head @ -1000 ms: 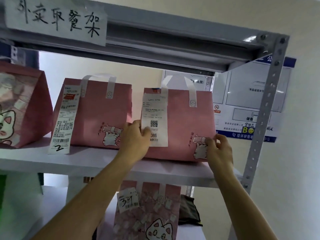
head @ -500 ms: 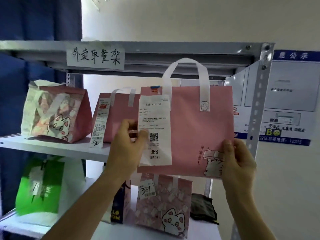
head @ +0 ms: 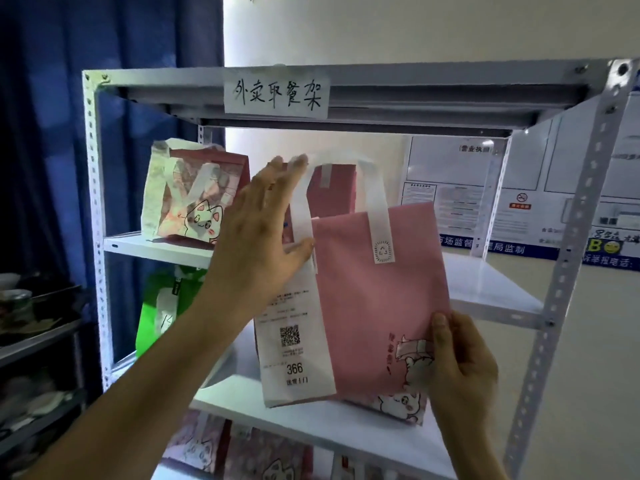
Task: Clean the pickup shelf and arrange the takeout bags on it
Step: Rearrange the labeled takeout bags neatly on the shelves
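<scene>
I hold a pink takeout bag [head: 377, 306] with white handles in the air in front of the white pickup shelf [head: 485, 289]. A long receipt [head: 294, 341] marked 366 hangs down its left side. My right hand [head: 460, 362] pinches the bag's lower right corner by the cat print. My left hand [head: 256, 237] is raised at the bag's upper left with fingers spread, its thumb touching the edge by the left handle strap. Behind it on the upper board stand a second pink bag [head: 337, 188] and a cat-patterned bag [head: 194, 199].
A green bag [head: 162, 306] and a cat-print bag [head: 401, 403] sit on the middle board, with more patterned bags [head: 242, 452] below. The handwritten label [head: 277, 95] is taped to the top beam. The right upright [head: 568, 254] stands close. A dark cluttered rack [head: 34, 341] is at the left.
The pink bag came off the upper board, toward me and lower. My left hand left the receipt and rose, fingers spread, to the handle. My view pulled back from the shelf.
</scene>
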